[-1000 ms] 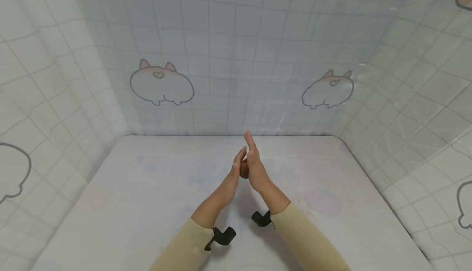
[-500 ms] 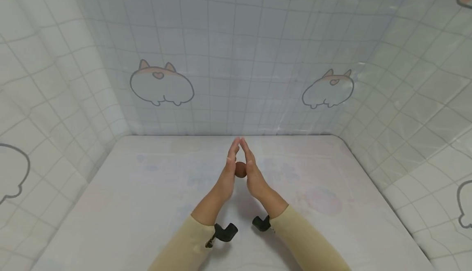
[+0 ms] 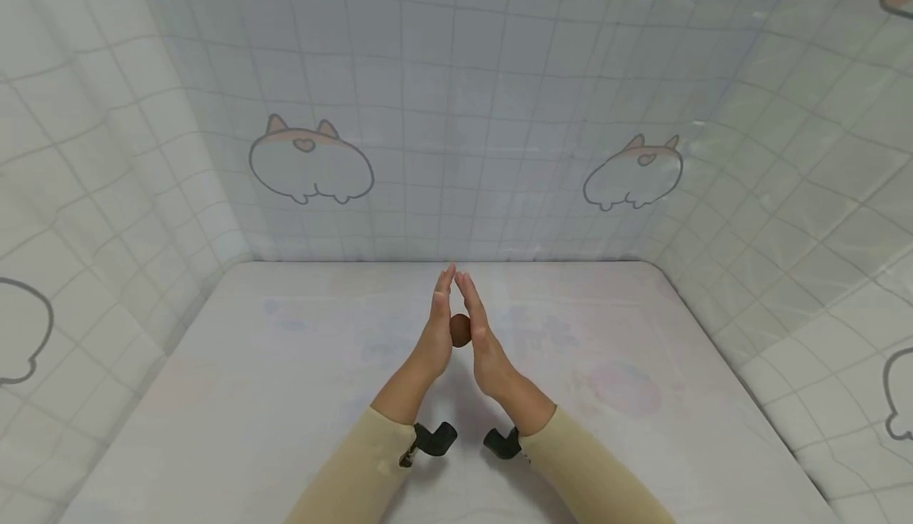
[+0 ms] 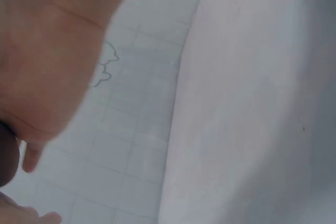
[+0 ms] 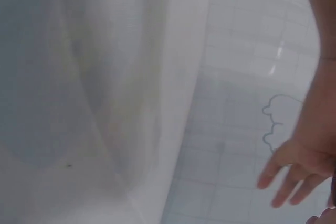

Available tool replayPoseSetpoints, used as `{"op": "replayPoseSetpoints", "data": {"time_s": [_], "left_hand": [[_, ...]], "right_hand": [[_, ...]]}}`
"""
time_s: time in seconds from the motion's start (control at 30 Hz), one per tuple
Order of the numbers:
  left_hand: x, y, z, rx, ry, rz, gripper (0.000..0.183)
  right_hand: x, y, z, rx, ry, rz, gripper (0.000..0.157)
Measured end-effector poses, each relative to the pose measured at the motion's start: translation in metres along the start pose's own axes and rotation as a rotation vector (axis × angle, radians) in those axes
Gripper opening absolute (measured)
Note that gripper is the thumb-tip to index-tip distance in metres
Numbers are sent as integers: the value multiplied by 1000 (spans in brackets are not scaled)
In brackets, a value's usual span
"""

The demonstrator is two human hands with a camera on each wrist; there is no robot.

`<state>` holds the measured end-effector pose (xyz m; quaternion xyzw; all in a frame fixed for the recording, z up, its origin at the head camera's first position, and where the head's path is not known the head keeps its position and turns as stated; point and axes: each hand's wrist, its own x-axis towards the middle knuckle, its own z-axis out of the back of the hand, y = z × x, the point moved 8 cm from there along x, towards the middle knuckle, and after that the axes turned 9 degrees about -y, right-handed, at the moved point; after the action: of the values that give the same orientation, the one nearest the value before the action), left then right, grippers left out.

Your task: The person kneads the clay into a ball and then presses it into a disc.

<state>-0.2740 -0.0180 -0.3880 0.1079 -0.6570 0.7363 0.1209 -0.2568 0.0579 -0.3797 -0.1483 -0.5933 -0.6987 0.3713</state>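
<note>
A smooth brown ball [image 3: 460, 330] is held between two flat palms above the table, in the middle of the head view. My left hand [image 3: 433, 342] presses it from the left with straight fingers pointing away from me. From the other side my right hand [image 3: 490, 361] presses with its fingers straight too, the two sets of fingertips leaning close together. In the left wrist view, the ball [image 4: 7, 156] is cut off by the left edge, below the palm. The right wrist view shows my right hand's fingers [image 5: 286, 187] extended and slightly spread, with only a sliver of ball at the edge.
Beneath the hands lies a table [image 3: 271, 397] under a pale, faintly patterned cover. Grid-patterned sheets [image 3: 456, 112] with cartoon animal drawings hang behind it and on both sides. A black wrist mount [image 3: 437, 438] sticks out from the left sleeve, another [image 3: 502, 443] from the right.
The palms slide against each other: my right hand has drawn back towards me and my left has moved forward. The ball has shifted slightly left and shows more fully between them.
</note>
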Motion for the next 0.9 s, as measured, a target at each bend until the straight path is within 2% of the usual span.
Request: {"op": "replayPoseSetpoints", "data": {"time_s": [0.13,0.2,0.37,0.5,0.67,0.9], "left_hand": [[-2,7,-3,7,39,28,71],[-4,9,-6,-8,74,42,71],[-13,9,-16,-10,180,52,76],[-19,3,-24,-11,247,-4,80],[-24,-7,-30,-40,279,-54,81],[-26,-15,-30,-119,283,-39,95]], "right_hand": [[4,8,4,-3,-29,37,89],[7,9,8,10,-50,22,88],[15,0,20,48,-113,-90,88],[19,-11,29,56,-152,-171,83],[22,-19,33,55,-160,-205,82],[19,-30,30,21,-130,-233,90]]}}
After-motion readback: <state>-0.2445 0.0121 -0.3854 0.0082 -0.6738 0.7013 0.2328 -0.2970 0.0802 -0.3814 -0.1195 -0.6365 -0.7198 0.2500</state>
